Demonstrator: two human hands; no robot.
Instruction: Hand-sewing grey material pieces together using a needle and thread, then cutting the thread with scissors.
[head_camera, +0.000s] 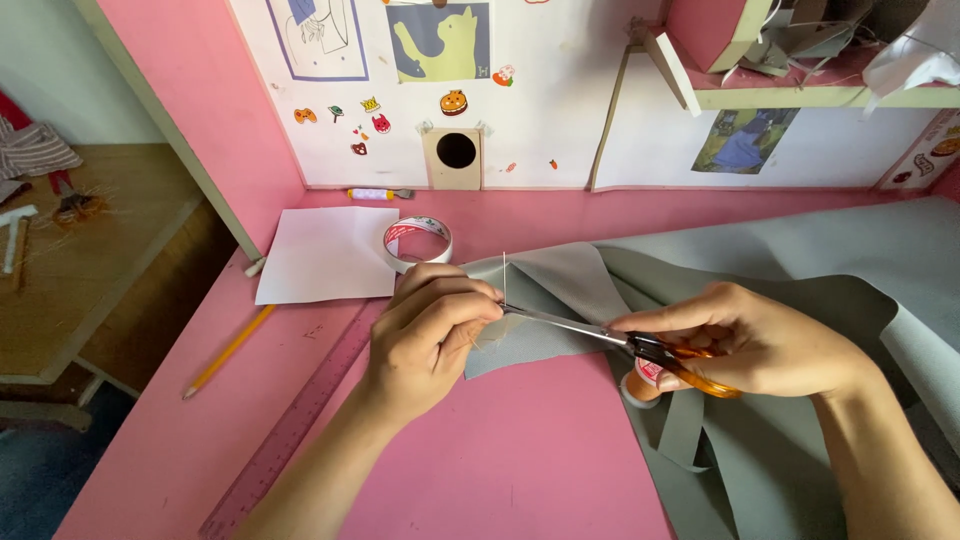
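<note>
Left hand curled into a loose fist, knuckles up, fingertips pinched together at the right side of the fist. Left forearm bare, running down and left toward the lower edge of the view. Right hand turned palm-down, index finger stretched leftward, thumb and remaining fingers bent under and closed in a grip. Right wrist straight, bare forearm slanting down toward the lower right corner. Hands near each other, fingertips pointing inward, not touching.
</note>
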